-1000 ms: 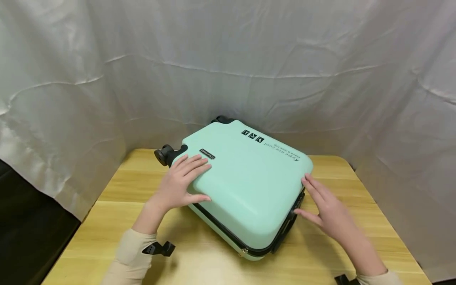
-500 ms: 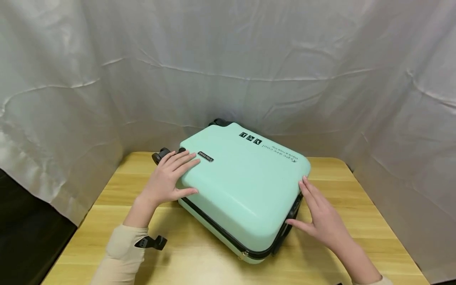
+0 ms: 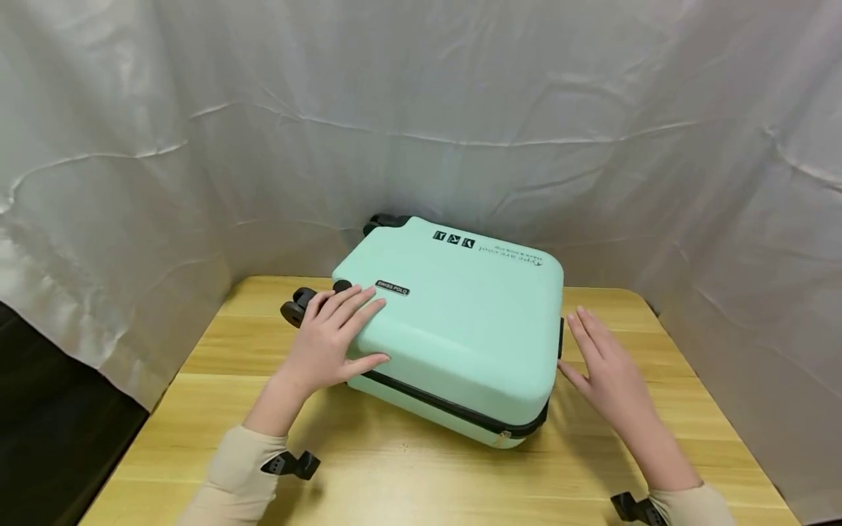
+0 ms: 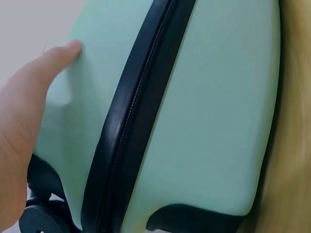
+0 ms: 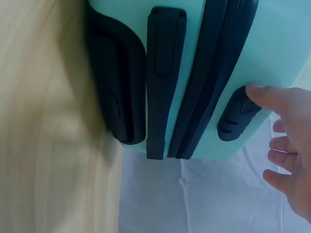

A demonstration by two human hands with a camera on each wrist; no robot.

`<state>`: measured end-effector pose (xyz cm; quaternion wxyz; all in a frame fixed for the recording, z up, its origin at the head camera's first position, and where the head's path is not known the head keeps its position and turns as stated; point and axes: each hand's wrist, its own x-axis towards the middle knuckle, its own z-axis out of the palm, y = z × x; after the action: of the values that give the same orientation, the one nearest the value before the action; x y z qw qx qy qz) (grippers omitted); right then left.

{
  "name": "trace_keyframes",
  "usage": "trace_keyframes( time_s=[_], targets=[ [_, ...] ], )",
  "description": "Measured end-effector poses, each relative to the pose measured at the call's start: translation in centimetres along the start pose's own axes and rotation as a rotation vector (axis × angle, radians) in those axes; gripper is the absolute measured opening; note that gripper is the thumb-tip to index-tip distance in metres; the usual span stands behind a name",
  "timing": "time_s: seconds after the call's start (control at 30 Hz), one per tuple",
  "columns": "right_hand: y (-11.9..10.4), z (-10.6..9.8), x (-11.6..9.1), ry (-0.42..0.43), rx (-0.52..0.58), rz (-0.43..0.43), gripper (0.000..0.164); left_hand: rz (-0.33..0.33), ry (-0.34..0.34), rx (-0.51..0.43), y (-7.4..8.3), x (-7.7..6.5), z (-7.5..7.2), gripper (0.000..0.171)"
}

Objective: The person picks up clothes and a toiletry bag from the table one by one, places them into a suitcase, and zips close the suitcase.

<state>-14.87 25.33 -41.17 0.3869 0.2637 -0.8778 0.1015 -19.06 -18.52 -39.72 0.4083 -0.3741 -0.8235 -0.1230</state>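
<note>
A mint-green hard-shell suitcase lies flat on the wooden table, its black wheels toward the left and back. My left hand rests with spread, straight fingers on its near left corner, close to the small black brand label. In the left wrist view the thumb touches the shell beside the black zipper band. My right hand is at the right end, fingers extended. The right wrist view shows its thumb at a black oval piece, near a black carry handle.
The wooden table reaches out on both sides of the suitcase. Grey-white curtain cloth hangs close behind it and along both sides. Dark fabric shows at the lower left. Black cameras are strapped to both wrists.
The suitcase has turned counterclockwise, its near right corner swinging right and away from me. My left hand shifted slightly left, then back right; my right hand ends a little farther right.
</note>
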Motion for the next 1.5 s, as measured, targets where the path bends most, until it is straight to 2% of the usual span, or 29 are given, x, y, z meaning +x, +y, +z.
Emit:
trace_keyframes(
  time_s=[0.1,0.2,0.23,0.33,0.4,0.63,0.8,1.03,1.13,1.17,1.27,1.43,1.5],
  targets=[
    [0.3,0.3,0.5,-0.013,-0.03,-0.026,0.069,-0.023,0.008,0.029,0.6,0.0,0.1,0.077],
    [0.5,0.6,1.1,-0.046,-0.052,-0.041,0.053,-0.043,0.025,0.06,1.4,0.1,0.2,0.077],
    [0.5,0.7,1.3,-0.059,-0.059,-0.042,0.053,-0.047,0.034,0.071,1.7,0.1,0.3,0.077],
    [0.8,0.9,1.9,-0.085,-0.078,-0.039,0.07,-0.056,0.055,0.099,2.6,0.2,0.4,0.076],
    [1.0,1.2,2.2,-0.089,-0.087,-0.038,0.075,-0.063,0.066,0.116,3.1,0.2,0.5,0.076],
    [2.6,1.8,3.3,-0.1,-0.087,-0.06,0.07,-0.092,0.059,0.177,4.9,0.7,0.7,0.074],
    [3.9,1.6,3.3,-0.13,-0.093,-0.051,0.063,-0.069,0.036,0.214,5.7,1.3,0.7,0.073],
    [4.0,0.7,2.9,-0.079,-0.055,-0.092,0.071,-0.059,-0.054,0.161,4.6,1.5,-0.3,0.074],
    [3.9,0.1,2.7,-0.052,-0.04,-0.1,0.043,-0.066,-0.073,0.164,3.8,1.4,-0.8,0.076],
    [3.8,-0.1,2.5,-0.045,-0.039,-0.096,0.042,-0.068,-0.077,0.165,3.6,1.4,-1.0,0.076],
    [3.6,-0.7,2.0,-0.031,-0.032,-0.074,0.067,-0.071,-0.088,0.156,2.9,1.3,-1.4,0.078],
    [3.4,-1.6,1.0,0.013,0.042,-0.021,0.065,-0.073,-0.101,0.138,1.9,1.1,-2.0,0.08],
    [3.3,-1.9,0.4,0.02,0.091,0.03,0.058,-0.073,-0.105,0.128,1.5,1.0,-2.1,0.08]
  ],
)
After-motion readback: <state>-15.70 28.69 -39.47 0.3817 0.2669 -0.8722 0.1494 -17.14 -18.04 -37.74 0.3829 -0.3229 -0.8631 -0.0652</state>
